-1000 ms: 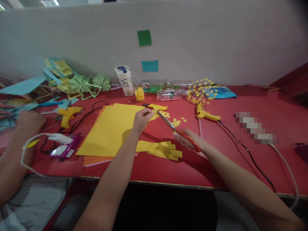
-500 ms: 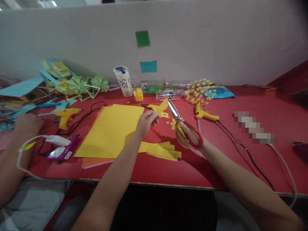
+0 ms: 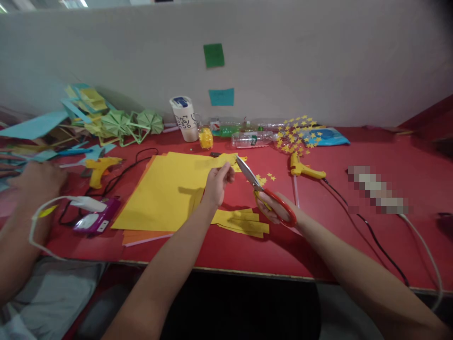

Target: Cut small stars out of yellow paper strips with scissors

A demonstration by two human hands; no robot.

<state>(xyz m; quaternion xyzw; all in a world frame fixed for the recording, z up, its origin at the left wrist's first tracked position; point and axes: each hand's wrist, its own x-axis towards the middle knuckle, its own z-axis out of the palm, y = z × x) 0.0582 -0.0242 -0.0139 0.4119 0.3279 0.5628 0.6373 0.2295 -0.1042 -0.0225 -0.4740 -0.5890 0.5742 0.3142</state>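
Observation:
My left hand (image 3: 218, 183) pinches a strip of yellow paper (image 3: 226, 159) above the table. Wrapped round the red and yellow handles of a pair of scissors (image 3: 250, 174) is my right hand (image 3: 274, 207). The blades point up and to the left, their tips at the paper strip's right end. Small yellow paper stars (image 3: 262, 180) lie just behind the scissors. More yellow strips (image 3: 244, 222) are piled in front of my hands. Left of my left hand lies a stack of yellow sheets (image 3: 159, 189) with orange sheets beneath.
A yellow glue gun (image 3: 307, 169) with a black cord lies at right, another glue gun (image 3: 101, 170) at left near a purple power strip (image 3: 99, 222). Plastic bottles (image 3: 253, 139), a white cup (image 3: 184, 120) and folded paper shapes (image 3: 118, 123) line the back. Another person's hand (image 3: 40, 182) rests far left.
The paper strip has swung from slanting upward to lying nearly level, pointing left. My left hand has turned, and the scissors' tips have shifted left and slightly down to the strip.

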